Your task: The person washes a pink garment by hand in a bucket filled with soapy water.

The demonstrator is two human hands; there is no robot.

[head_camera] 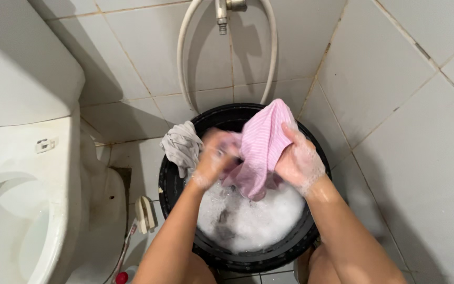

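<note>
A pink striped cloth (261, 142) is bunched above a black round basin (311, 231) full of white soapy foam (258, 213). My left hand (214, 158), blurred and covered in suds, grips the cloth's left side. Soap also coats my right hand (299, 160), which holds the cloth's right side. Both forearms reach in from the bottom of the view.
A grey-white cloth (181, 147) hangs over the basin's left rim. A white toilet (24, 173) stands at the left, with a brush (142, 215) on the floor beside it. A white hose (185, 58) loops from a wall tap (222, 13) above the basin. Tiled walls meet at the corner behind.
</note>
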